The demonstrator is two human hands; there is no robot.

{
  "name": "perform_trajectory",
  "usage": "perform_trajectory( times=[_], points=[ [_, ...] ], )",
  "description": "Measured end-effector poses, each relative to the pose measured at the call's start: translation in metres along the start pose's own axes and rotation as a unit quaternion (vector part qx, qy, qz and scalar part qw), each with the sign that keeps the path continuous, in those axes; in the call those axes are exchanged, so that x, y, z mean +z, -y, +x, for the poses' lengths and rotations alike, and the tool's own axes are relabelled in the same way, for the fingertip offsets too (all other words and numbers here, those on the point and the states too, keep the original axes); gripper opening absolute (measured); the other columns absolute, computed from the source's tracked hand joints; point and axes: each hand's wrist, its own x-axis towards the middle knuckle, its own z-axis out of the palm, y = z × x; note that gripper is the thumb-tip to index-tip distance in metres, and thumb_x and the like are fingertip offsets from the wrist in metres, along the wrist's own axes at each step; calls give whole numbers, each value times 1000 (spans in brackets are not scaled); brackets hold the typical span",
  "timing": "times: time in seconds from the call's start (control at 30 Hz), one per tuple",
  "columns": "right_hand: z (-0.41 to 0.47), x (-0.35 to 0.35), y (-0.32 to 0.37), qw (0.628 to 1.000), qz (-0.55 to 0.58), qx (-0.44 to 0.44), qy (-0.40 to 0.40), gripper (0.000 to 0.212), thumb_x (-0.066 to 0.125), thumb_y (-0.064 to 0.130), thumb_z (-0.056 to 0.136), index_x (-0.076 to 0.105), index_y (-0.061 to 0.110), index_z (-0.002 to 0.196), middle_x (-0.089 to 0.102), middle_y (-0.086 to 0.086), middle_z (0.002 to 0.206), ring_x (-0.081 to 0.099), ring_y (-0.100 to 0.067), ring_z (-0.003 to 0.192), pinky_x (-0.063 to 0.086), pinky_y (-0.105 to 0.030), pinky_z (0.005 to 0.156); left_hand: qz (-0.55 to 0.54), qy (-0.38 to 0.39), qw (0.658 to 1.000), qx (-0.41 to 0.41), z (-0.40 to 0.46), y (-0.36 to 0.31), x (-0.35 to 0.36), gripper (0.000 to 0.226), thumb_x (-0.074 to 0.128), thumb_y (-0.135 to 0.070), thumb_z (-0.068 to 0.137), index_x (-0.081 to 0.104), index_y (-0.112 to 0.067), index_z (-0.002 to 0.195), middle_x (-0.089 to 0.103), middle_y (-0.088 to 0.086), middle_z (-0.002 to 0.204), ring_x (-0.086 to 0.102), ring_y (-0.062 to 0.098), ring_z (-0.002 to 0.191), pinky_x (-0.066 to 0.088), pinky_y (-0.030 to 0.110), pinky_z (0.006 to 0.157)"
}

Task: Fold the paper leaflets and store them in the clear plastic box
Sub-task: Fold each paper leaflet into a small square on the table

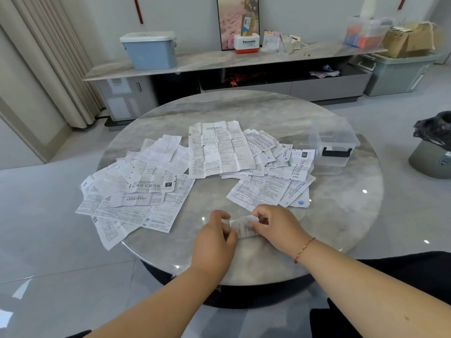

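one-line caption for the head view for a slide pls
Both hands, left and right, fold a leaflet at the table edge, with unfolded leaflets and the clear box beyond.

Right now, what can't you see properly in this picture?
Head view only:
- Small leaflet: both hands, left hand and right hand, cover its ends.
- Clear plastic box: see-through and far, contents unclear.
- Spread leaflets: print too small to read.
- Lower sheets: overlapped by others.
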Motion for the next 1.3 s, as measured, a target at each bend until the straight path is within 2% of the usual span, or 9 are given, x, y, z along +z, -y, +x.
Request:
perform_trajectory(
  times=[0.1,0.2,0.3,0.47,0.6,0.7,0.97,1.17,1.3],
  points=[
    [4,8,1,999,-11,12,-28,21,71,25,78,52,25,84,50,9,59,47,-4,59,34,-21,55,72,-29,995,60,6,7,1,33,65,-15,84,53,-26,112,57,-9,93,52,9,90,37,17,75],
    [6,13,-2,999,-26,6,-37,26,74,22,74,54,23,91,45,12,71,46,-7,67,35,-20,59,138,-40,974,176,12,20,3,16,58,-17,79,71,-17,90,62,-1,101,55,21,94,45,26,78],
    [3,16,-8,990,-90,-88,-68,4,71,19,76,69,22,79,47,8,83,48,-14,78,39,-25,63,168,-6,950,262,13,29,-2,28,48,-23,80,74,-16,81,68,-3,92,59,18,88,53,29,71],
    [-4,7,-14,955,-215,-174,-106,29,50,40,77,67,22,62,48,6,73,46,-16,71,40,-27,56,224,39,926,300,12,33,-14,33,48,-27,78,73,-21,98,65,-8,101,55,14,100,45,28,80],
    [27,-28,-33,960,-139,65,-236,54,57,47,81,53,16,125,52,-12,118,49,-31,112,43,-40,94,201,64,933,293,10,30,-12,34,48,-28,80,72,-19,102,63,-5,105,60,15,100,50,26,82],
    [57,-50,-49,956,-10,253,-148,77,46,59,85,15,27,147,23,-18,147,27,-33,135,27,-41,111,192,74,932,298,7,27,-8,34,49,-30,80,72,-18,102,62,-1,105,62,17,100,52,27,84],
    [107,1,-21,935,-190,299,-35,80,21,69,86,10,19,149,4,-23,154,-7,-38,142,-7,-54,113,232,47,889,392,12,20,3,28,55,-33,81,67,-18,102,58,2,96,57,21,87,48,31,73],
    [146,31,36,966,-121,213,81,79,12,69,88,8,21,150,-3,-18,156,-10,-30,144,-2,-50,115,237,61,875,418,21,18,15,27,51,-37,88,68,-21,102,61,-2,102,59,19,95,47,29,75],
    [142,18,44,965,-180,117,151,65,10,60,90,17,30,147,23,-10,153,23,-35,138,21,-47,110,266,54,878,394,31,12,28,30,49,-40,86,67,-23,103,61,-5,108,58,18,99,45,27,76]
  ],
)
